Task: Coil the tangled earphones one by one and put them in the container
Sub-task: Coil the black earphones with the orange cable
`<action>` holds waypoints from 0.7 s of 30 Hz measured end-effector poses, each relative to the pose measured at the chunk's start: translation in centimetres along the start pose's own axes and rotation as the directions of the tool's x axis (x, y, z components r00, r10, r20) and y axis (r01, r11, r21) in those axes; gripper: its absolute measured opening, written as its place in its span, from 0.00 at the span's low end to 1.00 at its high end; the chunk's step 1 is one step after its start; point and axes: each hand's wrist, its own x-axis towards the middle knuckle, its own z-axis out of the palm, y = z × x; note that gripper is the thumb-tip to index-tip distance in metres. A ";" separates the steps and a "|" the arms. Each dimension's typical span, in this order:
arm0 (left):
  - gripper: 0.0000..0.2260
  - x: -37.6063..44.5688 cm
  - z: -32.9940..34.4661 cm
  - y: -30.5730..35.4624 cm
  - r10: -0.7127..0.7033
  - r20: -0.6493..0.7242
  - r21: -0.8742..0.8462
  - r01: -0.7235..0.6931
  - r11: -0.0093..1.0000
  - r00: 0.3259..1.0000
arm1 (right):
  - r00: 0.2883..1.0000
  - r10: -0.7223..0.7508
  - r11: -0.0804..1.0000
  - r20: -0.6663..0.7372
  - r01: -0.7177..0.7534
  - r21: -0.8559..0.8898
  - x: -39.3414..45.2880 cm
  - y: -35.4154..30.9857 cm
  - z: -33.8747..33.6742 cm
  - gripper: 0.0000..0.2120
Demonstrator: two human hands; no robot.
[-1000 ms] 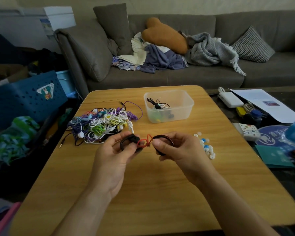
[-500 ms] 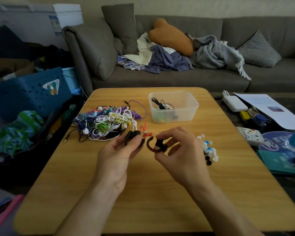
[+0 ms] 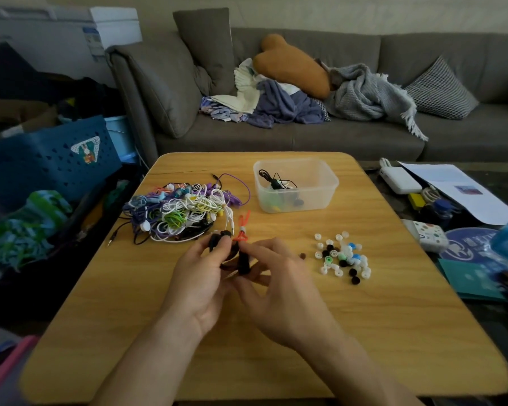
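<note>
Head view: a black earphone set with orange cord (image 3: 241, 250) is held over the table (image 3: 393, 332), pinched between left hand (image 3: 200, 276) and right hand (image 3: 279, 285), both curled tight on it. The earpieces are bunched together, long axis roughly upright, cord tip sticking up and away. The container (image 3: 320, 197) lies beyond the grip, up-right, judged nearer the right hand. The tangled pile (image 3: 182, 212) sits up-left, nearer the left hand. Loose ear tips (image 3: 342, 256) are scattered right of the hands.
</note>
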 end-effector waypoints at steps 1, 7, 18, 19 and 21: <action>0.09 0.0 0.0 0.0 0.002 -0.015 0.007 -0.002 1.000 1.000 | 0.999 0.009 1.000 0.032 -0.008 -0.027 0.0 0.1 0.0 0.22; 0.07 -0.4 0.6 -0.6 0.012 -0.015 0.096 -0.010 0.995 1.000 | 0.997 0.030 0.988 0.077 -0.018 -0.152 0.7 0.2 -2.2 0.12; 0.07 -0.8 1.4 -1.5 0.159 0.108 0.380 -0.189 0.906 0.981 | 0.853 0.520 0.740 0.053 -0.418 -0.527 0.3 5.1 -13.2 0.09; 0.07 -0.8 1.5 -1.6 0.165 0.114 0.389 -0.197 0.900 0.980 | 0.834 0.548 0.724 0.068 -0.431 -0.538 0.2 5.2 -13.2 0.09; 0.07 -1.0 1.8 -1.7 0.165 0.121 0.387 -0.200 0.900 0.979 | 0.805 0.589 0.696 0.071 -0.460 -0.552 0.3 5.5 -13.2 0.08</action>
